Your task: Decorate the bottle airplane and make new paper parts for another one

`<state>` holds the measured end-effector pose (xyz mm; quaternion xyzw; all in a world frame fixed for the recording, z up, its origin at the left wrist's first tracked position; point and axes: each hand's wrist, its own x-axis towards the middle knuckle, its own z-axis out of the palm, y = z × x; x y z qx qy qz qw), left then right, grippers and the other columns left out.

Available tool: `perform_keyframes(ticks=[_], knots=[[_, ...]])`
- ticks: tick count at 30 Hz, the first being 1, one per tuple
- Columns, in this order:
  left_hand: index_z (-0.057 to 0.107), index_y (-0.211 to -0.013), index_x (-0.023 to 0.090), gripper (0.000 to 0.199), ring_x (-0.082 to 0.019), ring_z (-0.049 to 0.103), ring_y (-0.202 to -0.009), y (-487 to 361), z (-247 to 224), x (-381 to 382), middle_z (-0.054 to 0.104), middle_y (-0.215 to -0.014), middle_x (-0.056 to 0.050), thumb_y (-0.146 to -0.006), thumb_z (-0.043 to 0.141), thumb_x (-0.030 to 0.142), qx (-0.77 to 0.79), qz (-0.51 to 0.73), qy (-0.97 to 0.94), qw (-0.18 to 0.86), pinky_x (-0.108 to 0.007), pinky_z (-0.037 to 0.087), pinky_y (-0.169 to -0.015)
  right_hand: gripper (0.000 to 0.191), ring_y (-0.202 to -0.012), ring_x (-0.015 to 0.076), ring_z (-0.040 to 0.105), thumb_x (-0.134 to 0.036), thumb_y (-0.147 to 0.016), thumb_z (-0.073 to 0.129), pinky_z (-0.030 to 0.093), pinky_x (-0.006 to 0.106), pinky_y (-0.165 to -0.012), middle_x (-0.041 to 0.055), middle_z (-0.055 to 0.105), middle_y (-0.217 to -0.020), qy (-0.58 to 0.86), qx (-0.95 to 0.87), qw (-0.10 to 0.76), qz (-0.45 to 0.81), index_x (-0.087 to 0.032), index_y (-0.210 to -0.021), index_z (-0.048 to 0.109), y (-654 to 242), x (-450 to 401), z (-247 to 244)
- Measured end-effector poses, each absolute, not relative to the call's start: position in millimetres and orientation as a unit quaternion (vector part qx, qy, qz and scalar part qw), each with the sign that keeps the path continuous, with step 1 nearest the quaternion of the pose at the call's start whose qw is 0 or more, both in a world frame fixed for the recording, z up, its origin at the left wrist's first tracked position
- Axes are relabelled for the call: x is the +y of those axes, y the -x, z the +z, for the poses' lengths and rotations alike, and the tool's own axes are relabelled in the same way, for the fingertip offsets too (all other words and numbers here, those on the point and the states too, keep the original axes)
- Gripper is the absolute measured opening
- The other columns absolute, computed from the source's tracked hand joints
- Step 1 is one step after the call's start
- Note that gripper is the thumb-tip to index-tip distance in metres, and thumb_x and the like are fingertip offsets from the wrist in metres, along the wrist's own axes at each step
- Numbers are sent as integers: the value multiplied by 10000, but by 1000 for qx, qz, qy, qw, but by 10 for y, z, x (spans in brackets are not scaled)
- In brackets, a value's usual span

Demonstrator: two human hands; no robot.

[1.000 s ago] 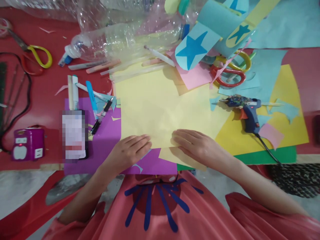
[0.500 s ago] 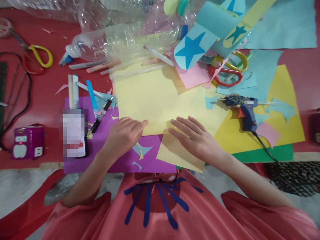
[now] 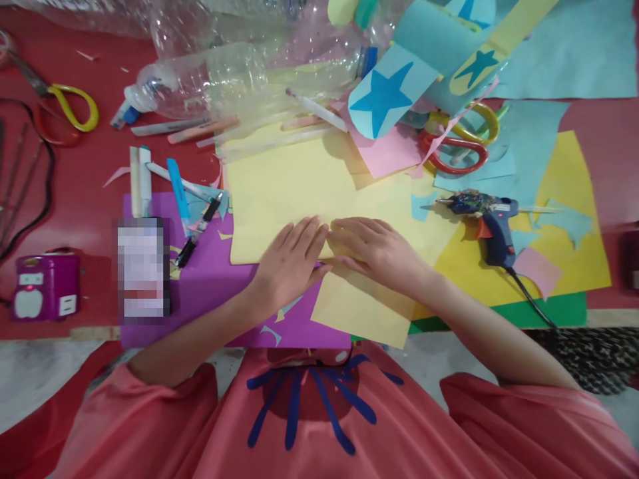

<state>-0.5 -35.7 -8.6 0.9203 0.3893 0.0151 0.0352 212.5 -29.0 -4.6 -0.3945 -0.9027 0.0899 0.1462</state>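
Note:
A pale yellow paper sheet (image 3: pixel 299 179) lies across the middle of the table. On its near edge my left hand (image 3: pixel 292 256) rests with fingers stretched out and pointing away from me. Close beside it, my right hand (image 3: pixel 377 249) lies on the same edge, its fingers extended to the left. The fingertips of both hands almost meet. Under the near side of the sheet are a purple sheet (image 3: pixel 210 299) and a smaller cream paper piece (image 3: pixel 364 306). Small light blue scraps (image 3: pixel 271 334) lie on the purple one.
A glue gun (image 3: pixel 486 216) with a cord lies at right, near red-and-yellow scissors (image 3: pixel 459 152). Clear plastic bottles (image 3: pixel 210 76) and a light blue paper piece with stars (image 3: pixel 382 100) are at the back. Leftward are a phone (image 3: pixel 144 266), a pen (image 3: pixel 200 229) and a purple box (image 3: pixel 47 286).
My left hand has moved right and flattened along the sheet's near edge. My right hand has shifted slightly left and away from me, so the two hands are now side by side.

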Motion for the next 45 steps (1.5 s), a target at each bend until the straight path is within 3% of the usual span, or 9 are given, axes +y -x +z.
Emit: perform_keyframes(ticks=[4,10,16,26,36,45], knots=[[397,-1459,24,587,-291,436,-1410,33,-122,-273,458,-1498,-227,-1019,302,402,376,22,-924,70,-430,352,-1158,373,-1208,274,614,-381,-994,435,539,436,-956,168,662,-1278,419,-892,143,96,-150,-1202,642,-2146,-137,-56],[421,-1454,74,576,-282,466,-1390,71,-124,-205,476,-1497,-186,-1023,287,432,376,32,-925,42,-416,358,-1155,341,-1255,284,595,-347,-997,433,538,439,-992,141,664,-1287,403,-900,141,88,-176,-1162,677,-2200,-67,-64],[411,-1472,141,558,-299,439,-1410,130,-160,-209,441,-1524,-178,-1009,356,448,385,65,-920,45,-476,355,-1154,344,-1308,288,553,-377,-985,457,511,466,-1043,128,646,-1322,400,-900,137,108,-205,-1175,685,-2241,-91,-86],[367,-1503,166,564,-297,381,-1448,113,-177,-234,380,-1562,-166,-1018,308,448,413,52,-906,79,-529,317,-1176,345,-1274,289,583,-346,-995,436,540,438,-1004,125,659,-1303,400,-903,132,82,-193,-1166,694,-2221,-84,-75],[366,-1506,199,555,-264,377,-1454,114,-168,-202,392,-1563,-138,-1017,302,455,424,41,-902,75,-470,331,-1165,300,-1221,258,619,-304,-993,451,543,389,-969,119,686,-1251,419,-893,158,50,-190,-1130,693,-2170,-103,-121],[373,-1508,215,565,-288,386,-1446,132,-194,-189,395,-1562,-128,-1015,283,478,420,40,-905,62,-469,332,-1151,314,-1253,268,598,-288,-998,428,527,423,-992,134,676,-1267,429,-885,160,82,-189,-1123,699,-2169,-112,-123]])
